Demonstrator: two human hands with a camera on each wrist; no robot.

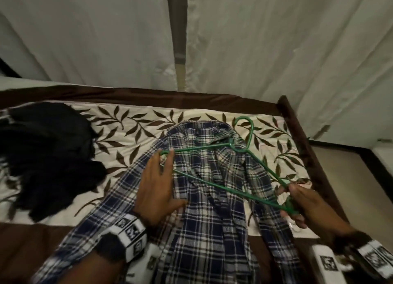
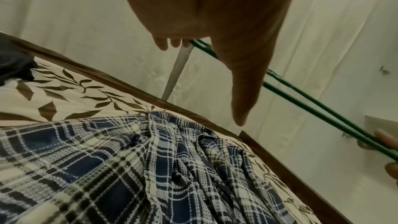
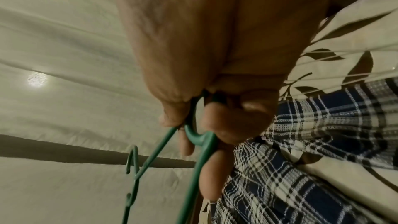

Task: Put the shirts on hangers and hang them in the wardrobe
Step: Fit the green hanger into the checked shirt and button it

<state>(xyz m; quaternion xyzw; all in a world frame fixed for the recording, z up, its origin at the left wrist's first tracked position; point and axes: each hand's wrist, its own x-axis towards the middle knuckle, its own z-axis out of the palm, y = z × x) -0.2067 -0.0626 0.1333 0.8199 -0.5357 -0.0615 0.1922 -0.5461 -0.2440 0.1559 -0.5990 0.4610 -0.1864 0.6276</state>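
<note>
A blue-and-white plaid shirt (image 1: 208, 230) lies spread on the bed, collar toward the far edge. A green wire hanger (image 1: 212, 183) is held just above it, hook pointing away. My right hand (image 1: 295, 202) grips the hanger's right end, fingers curled round the bend (image 3: 194, 136). My left hand (image 1: 163, 177) is over the shirt's left shoulder, fingers straight, their tips touching the hanger's left end. In the left wrist view the left hand (image 2: 226, 57) is above the shirt (image 2: 107, 168) with the hanger (image 2: 323, 116) running off to the right. The right wrist view shows the shirt (image 3: 312, 125) below my right hand (image 3: 204, 117).
A heap of black clothes (image 1: 49, 156) lies on the left of the leaf-patterned bed cover (image 1: 131, 122). The dark wooden bed frame (image 1: 297, 130) runs along the right, with floor beyond. Pale fabric panels (image 1: 255, 39) with a narrow vertical gap hang behind the bed.
</note>
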